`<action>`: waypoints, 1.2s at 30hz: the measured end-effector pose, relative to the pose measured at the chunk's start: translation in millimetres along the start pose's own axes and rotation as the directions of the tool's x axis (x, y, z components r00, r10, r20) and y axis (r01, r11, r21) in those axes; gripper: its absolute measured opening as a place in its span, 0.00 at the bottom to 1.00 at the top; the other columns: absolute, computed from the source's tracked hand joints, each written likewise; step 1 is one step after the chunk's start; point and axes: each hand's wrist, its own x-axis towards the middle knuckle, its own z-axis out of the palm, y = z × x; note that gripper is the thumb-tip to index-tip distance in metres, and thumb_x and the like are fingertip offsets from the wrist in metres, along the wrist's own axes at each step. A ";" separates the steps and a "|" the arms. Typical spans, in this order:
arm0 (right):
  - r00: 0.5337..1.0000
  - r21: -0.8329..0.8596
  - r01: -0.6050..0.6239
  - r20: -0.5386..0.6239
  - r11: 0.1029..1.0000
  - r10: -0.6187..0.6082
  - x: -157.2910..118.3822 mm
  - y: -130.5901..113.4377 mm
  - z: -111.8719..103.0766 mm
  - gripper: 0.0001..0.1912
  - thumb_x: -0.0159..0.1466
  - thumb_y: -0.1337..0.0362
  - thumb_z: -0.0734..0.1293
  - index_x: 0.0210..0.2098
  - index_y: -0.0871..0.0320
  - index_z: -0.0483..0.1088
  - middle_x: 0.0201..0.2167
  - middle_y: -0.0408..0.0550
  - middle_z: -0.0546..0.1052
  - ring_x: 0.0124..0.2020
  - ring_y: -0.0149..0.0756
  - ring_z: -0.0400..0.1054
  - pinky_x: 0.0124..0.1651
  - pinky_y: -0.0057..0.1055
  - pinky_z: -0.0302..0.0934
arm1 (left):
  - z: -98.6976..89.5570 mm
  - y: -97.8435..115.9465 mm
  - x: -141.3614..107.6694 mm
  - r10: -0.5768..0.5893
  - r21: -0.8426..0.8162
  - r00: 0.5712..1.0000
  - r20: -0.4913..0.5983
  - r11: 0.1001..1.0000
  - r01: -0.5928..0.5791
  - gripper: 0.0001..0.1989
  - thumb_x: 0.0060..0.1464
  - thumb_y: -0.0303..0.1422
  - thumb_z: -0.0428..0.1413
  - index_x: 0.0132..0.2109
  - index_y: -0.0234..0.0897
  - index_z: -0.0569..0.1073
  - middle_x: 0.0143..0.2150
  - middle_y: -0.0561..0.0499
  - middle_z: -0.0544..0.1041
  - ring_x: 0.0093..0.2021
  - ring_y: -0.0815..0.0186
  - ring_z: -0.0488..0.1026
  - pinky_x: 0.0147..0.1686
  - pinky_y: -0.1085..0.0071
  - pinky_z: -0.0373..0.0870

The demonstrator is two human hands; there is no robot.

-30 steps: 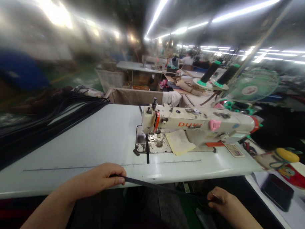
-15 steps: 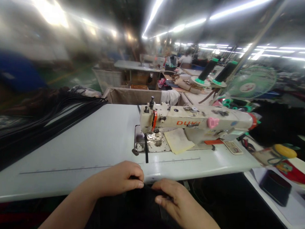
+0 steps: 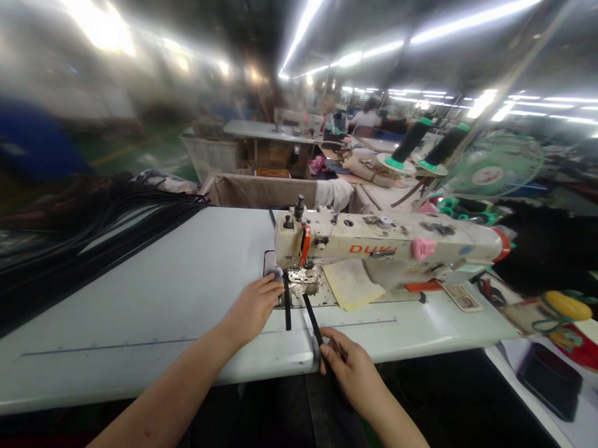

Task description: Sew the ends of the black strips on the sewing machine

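Note:
A white sewing machine point(image 3: 401, 244) with an orange-painted lever stands on the pale table. Beneath its presser foot lies a short black strip point(image 3: 288, 310), its free end pointing toward me. My left hand point(image 3: 249, 314) rests by the metal needle plate, its fingers stretched out at the left side of that strip; its fingertips are near or touching it. Between the thumb and fingers of my right hand point(image 3: 350, 368) is a second black strip point(image 3: 312, 316), slanting up to the left over the table's front edge. Its lower end is hidden by the hand.
A yellowish cloth point(image 3: 352, 283) lies on the machine bed. Many long black strips point(image 3: 96, 263) are heaped on the table's left. At right are a dark phone-like object point(image 3: 551, 382) and a green fan point(image 3: 492, 167). Two black thread cones point(image 3: 410, 144) stand behind the machine.
My hands have come up from the dark area below the table edge and moved apart. The left has reached the needle plate; the right now shows a black strip in its grip.

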 end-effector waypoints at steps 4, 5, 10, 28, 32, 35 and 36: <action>0.991 0.007 -0.028 -0.130 1.000 0.029 16.2 3.8 -2.3 0.26 0.68 0.50 0.62 0.57 0.61 0.72 0.24 0.42 0.76 0.32 0.41 0.73 0.43 0.38 0.66 | 7.8 8.0 -6.8 0.050 0.080 0.999 -0.004 0.996 -0.050 0.23 0.63 0.20 0.47 0.60 0.37 0.76 0.61 0.44 0.77 0.66 0.56 0.70 0.67 0.47 0.66; 0.985 0.007 -0.030 -0.168 1.000 0.031 21.4 3.8 -3.2 0.26 0.68 0.49 0.63 0.56 0.61 0.72 0.23 0.42 0.77 0.31 0.41 0.73 0.42 0.38 0.66 | 7.4 9.9 -8.7 0.061 0.085 0.998 0.001 0.995 -0.060 0.24 0.63 0.19 0.47 0.60 0.38 0.76 0.61 0.45 0.77 0.65 0.57 0.71 0.67 0.47 0.66; 0.942 0.039 -0.023 -0.333 0.999 0.034 45.4 5.9 -3.1 0.29 0.65 0.48 0.64 0.55 0.64 0.73 0.23 0.44 0.78 0.28 0.42 0.72 0.37 0.37 0.66 | 3.9 14.3 -14.0 0.073 0.092 0.997 0.007 0.993 -0.073 0.23 0.64 0.20 0.47 0.60 0.41 0.76 0.61 0.46 0.78 0.64 0.58 0.71 0.69 0.46 0.62; 0.940 0.055 -0.038 -0.338 0.998 0.054 46.1 15.4 0.2 0.32 0.65 0.43 0.65 0.55 0.63 0.74 0.23 0.43 0.75 0.28 0.40 0.70 0.36 0.35 0.65 | 9.3 7.8 -3.1 -0.122 0.112 0.992 0.018 0.987 0.119 0.23 0.67 0.25 0.47 0.65 0.43 0.71 0.67 0.49 0.72 0.71 0.57 0.62 0.71 0.50 0.53; 0.942 0.060 -0.041 -0.330 0.997 0.059 46.3 15.0 -0.2 0.33 0.65 0.43 0.65 0.56 0.64 0.74 0.23 0.44 0.75 0.28 0.40 0.69 0.36 0.35 0.64 | 10.6 7.5 0.8 -0.172 0.111 0.985 0.026 0.979 0.168 0.22 0.69 0.27 0.46 0.65 0.45 0.71 0.68 0.49 0.71 0.72 0.57 0.61 0.72 0.49 0.48; 0.941 0.049 -0.056 -0.332 0.997 0.069 47.3 17.1 -0.7 0.34 0.64 0.42 0.65 0.56 0.64 0.74 0.23 0.44 0.75 0.28 0.40 0.69 0.36 0.35 0.63 | 10.8 9.0 0.5 -0.170 0.130 0.984 0.046 0.978 0.163 0.23 0.69 0.27 0.45 0.66 0.44 0.69 0.69 0.49 0.70 0.73 0.58 0.59 0.73 0.49 0.46; 0.941 0.039 -0.060 -0.332 0.997 0.069 47.8 18.2 -0.8 0.34 0.64 0.42 0.65 0.55 0.65 0.74 0.23 0.44 0.76 0.28 0.41 0.69 0.37 0.36 0.63 | 10.5 9.5 0.1 -0.171 0.134 0.984 0.051 0.977 0.163 0.23 0.69 0.27 0.45 0.67 0.44 0.69 0.69 0.49 0.70 0.73 0.59 0.58 0.73 0.50 0.45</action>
